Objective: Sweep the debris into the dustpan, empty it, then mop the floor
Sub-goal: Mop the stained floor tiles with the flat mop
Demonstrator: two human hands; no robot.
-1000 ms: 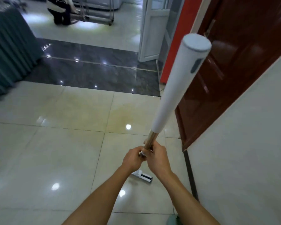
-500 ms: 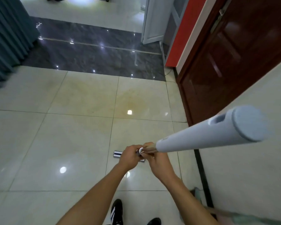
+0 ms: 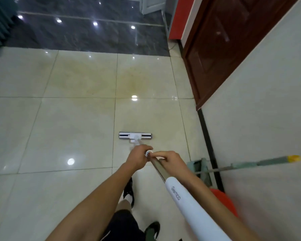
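A flat mop's white head (image 3: 135, 136) lies on the cream floor tiles (image 3: 68, 129) just ahead of my hands. My left hand (image 3: 138, 158) grips the top of the lower pole at a ringed joint (image 3: 148, 153). My right hand (image 3: 170, 161) holds the metal tube (image 3: 159, 169) of the upper section right beside that joint. The thick white handle (image 3: 191, 207) slants back toward me at the lower right. A faint yellowish stain (image 3: 101, 82) marks the tiles farther ahead.
A green dustpan (image 3: 201, 168) stands by the white wall (image 3: 261, 101) on the right, with a green pole with a yellow tip (image 3: 250, 165) leaning across it and an orange object (image 3: 224, 200) below. A dark wooden door (image 3: 221, 40) is at the right; my shoes (image 3: 129, 190) are below.
The white handle swung from upright, through the right, down toward me at the lower right. The mop head now shows fully ahead of my hands. My view tilted downward.
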